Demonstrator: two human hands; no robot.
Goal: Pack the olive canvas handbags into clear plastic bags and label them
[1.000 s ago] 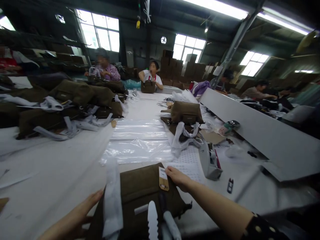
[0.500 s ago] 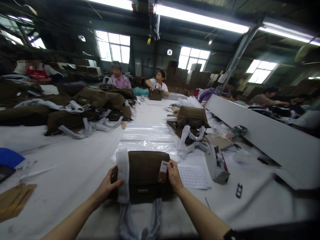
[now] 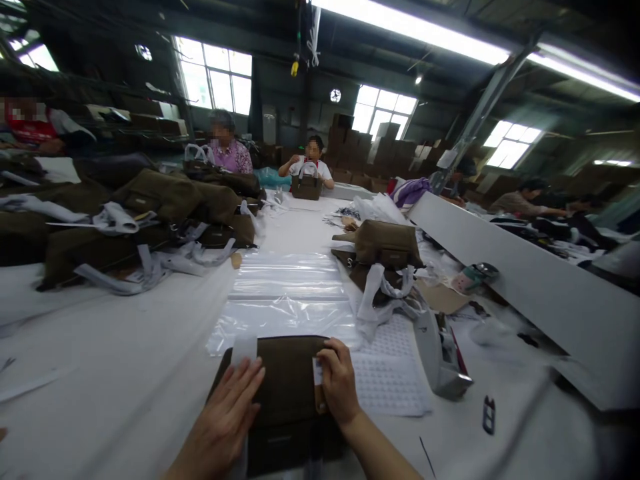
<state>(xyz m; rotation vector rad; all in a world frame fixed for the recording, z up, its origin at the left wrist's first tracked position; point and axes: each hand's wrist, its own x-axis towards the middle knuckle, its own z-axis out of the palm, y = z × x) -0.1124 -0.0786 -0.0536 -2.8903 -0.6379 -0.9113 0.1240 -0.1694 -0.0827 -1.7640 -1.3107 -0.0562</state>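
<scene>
A dark olive handbag (image 3: 287, 380) is right in front of me, its lower part cut off by the bottom of the picture. My left hand (image 3: 225, 410) lies flat, fingers stretched, over the white wrapping strip (image 3: 245, 347) along the bag's left side. At the upper right corner, my right hand (image 3: 340, 383) has its fingers curled over the bag's edge, beside a brown and white hang tag (image 3: 318, 390) that it partly covers. Clear plastic bags (image 3: 287, 313) lie flat just beyond the handbag.
More olive handbags (image 3: 165, 200) with wrapped handles are heaped at left; others (image 3: 387, 243) stand right of the plastic. A tape dispenser (image 3: 443, 360), printed sheets (image 3: 390, 380) and thread snips (image 3: 489, 415) lie at right, near a white partition (image 3: 500, 280). Co-workers sit beyond.
My left hand has gone from gripping the bag's left side to lying flat on the strip. The handbag sits lower in view. My right hand stays at its upper right corner, fingers more curled.
</scene>
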